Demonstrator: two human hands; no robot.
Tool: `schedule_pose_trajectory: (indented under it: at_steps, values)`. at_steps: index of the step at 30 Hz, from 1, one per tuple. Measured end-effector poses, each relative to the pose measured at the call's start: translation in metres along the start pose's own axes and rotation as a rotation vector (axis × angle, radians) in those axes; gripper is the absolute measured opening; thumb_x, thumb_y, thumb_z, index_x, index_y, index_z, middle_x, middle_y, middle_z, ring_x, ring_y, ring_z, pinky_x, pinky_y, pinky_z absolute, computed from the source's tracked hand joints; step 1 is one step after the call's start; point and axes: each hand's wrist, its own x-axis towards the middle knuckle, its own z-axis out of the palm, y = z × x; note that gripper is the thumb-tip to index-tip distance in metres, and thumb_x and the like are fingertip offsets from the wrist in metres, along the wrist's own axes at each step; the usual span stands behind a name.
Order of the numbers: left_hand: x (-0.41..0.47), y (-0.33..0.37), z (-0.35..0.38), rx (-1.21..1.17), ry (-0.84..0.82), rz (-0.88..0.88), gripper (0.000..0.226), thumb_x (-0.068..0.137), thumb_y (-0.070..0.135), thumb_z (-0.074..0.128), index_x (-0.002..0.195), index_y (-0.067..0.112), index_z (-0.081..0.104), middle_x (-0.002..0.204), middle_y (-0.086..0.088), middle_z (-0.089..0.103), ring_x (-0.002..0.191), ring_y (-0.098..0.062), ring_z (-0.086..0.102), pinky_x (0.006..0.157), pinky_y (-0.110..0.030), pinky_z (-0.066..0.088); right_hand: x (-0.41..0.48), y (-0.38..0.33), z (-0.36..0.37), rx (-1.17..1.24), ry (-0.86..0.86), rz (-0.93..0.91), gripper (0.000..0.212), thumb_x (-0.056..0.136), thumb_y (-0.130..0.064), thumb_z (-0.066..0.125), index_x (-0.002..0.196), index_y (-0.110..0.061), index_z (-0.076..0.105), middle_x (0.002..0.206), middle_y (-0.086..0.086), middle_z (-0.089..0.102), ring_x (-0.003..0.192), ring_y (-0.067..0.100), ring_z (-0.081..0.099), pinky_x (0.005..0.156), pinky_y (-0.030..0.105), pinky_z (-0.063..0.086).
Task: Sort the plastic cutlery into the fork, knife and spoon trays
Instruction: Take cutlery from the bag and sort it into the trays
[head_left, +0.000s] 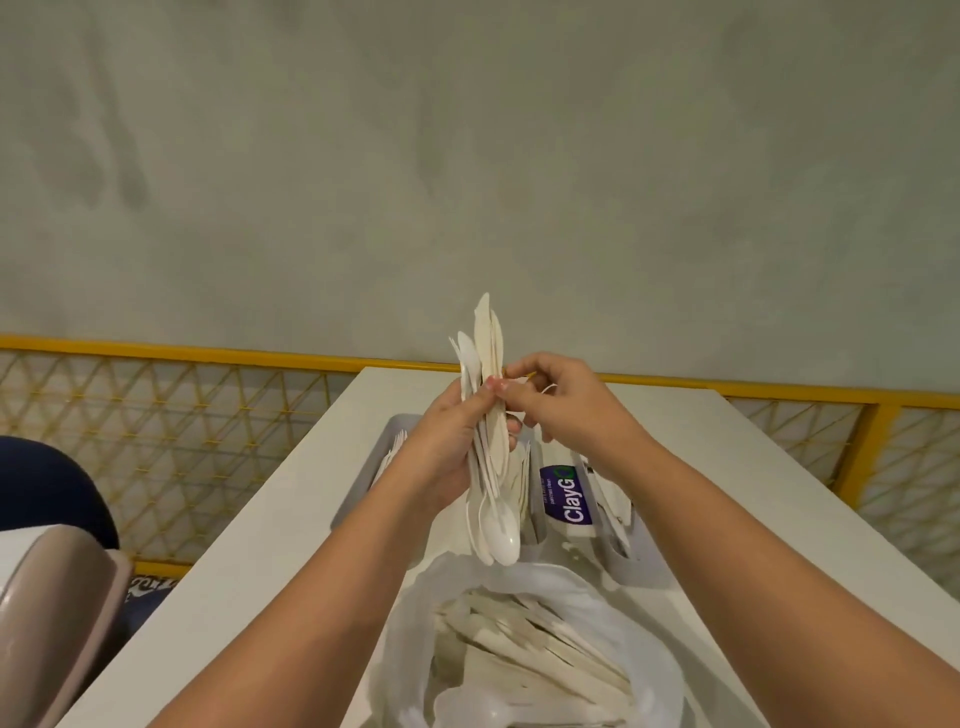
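Plastic cutlery bundle (487, 353) stands upright in your left hand (447, 447), gripped round its middle above the trays (363, 480), while your right hand (566, 410) pinches one piece (497, 364) near its top, so pull along that axis

I hold a bundle (490, 348) of white and cream cutlery upright in my left fingers (467, 415), spoon bowls hanging below them and tips fanned above. My right fingertips (514, 397) pinch its edge. Grey trays (359, 488) lie beneath my fingers.
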Motion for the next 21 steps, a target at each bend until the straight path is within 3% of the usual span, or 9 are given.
schedule_pose_trajectory:
  at_steps: [5, 8, 12, 16, 19, 21]
  values:
    - [-0.005, -0.001, -0.010, -0.125, 0.021, -0.023, 0.039, 0.101, 0.023, 0.035, 0.139, 0.011, 0.038, 0.068, -0.008, 0.073, 0.062, -0.020, 0.072, 0.057, -0.032, 0.058, -0.008, 0.000, 0.019, -0.072, -0.108, 0.034, 0.036, 0.086, -0.023, 0.065, 0.121, -0.020, 0.054, 0.076, -0.002, 0.053, 0.063, 0.008, 0.056, 0.054, 0.020, 0.046]
    - [-0.005, -0.007, -0.017, -0.145, 0.056, -0.027, 0.041, 0.102, 0.023, 0.034, 0.141, 0.012, 0.036, 0.066, -0.008, 0.073, 0.058, -0.021, 0.071, 0.068, -0.039, 0.052, -0.011, 0.000, 0.029, -0.095, -0.123, 0.053, 0.039, 0.087, -0.016, 0.063, 0.124, -0.021, 0.051, 0.072, -0.009, 0.055, 0.055, 0.003, 0.053, 0.047, 0.012, 0.042]
    - [-0.005, -0.014, -0.019, -0.132, 0.121, -0.046, 0.037, 0.101, 0.020, 0.037, 0.136, 0.008, 0.044, 0.069, -0.007, 0.073, 0.062, -0.019, 0.071, 0.057, -0.031, 0.057, -0.010, 0.001, 0.040, -0.191, -0.078, 0.026, 0.036, 0.091, -0.022, 0.056, 0.126, -0.020, 0.050, 0.080, -0.008, 0.063, 0.065, 0.009, 0.057, 0.062, 0.024, 0.049]
    - [0.001, -0.017, -0.022, -0.087, 0.193, -0.053, 0.034, 0.101, 0.015, 0.037, 0.130, 0.002, 0.049, 0.057, -0.002, 0.071, 0.052, -0.014, 0.069, 0.048, -0.024, 0.056, -0.004, 0.006, 0.052, -0.322, -0.048, 0.023, 0.035, 0.094, -0.030, 0.047, 0.127, -0.018, 0.048, 0.107, 0.005, 0.069, 0.096, 0.023, 0.063, 0.086, 0.041, 0.052]
    - [0.005, -0.018, -0.025, -0.067, 0.209, -0.076, 0.034, 0.101, 0.014, 0.039, 0.128, -0.002, 0.051, 0.057, -0.003, 0.070, 0.048, -0.013, 0.068, 0.043, -0.024, 0.055, 0.001, 0.011, 0.056, -0.334, -0.072, 0.067, 0.028, 0.094, -0.031, 0.046, 0.117, -0.015, 0.047, 0.109, 0.008, 0.066, 0.098, 0.028, 0.062, 0.088, 0.046, 0.050]
    - [0.008, -0.018, -0.029, -0.052, 0.210, -0.094, 0.032, 0.100, 0.014, 0.040, 0.126, -0.002, 0.051, 0.057, -0.004, 0.069, 0.047, -0.016, 0.068, 0.041, -0.028, 0.054, 0.005, 0.014, 0.056, -0.213, -0.098, 0.143, 0.022, 0.094, -0.032, 0.048, 0.109, -0.016, 0.046, 0.103, 0.006, 0.065, 0.094, 0.027, 0.063, 0.078, 0.043, 0.055]
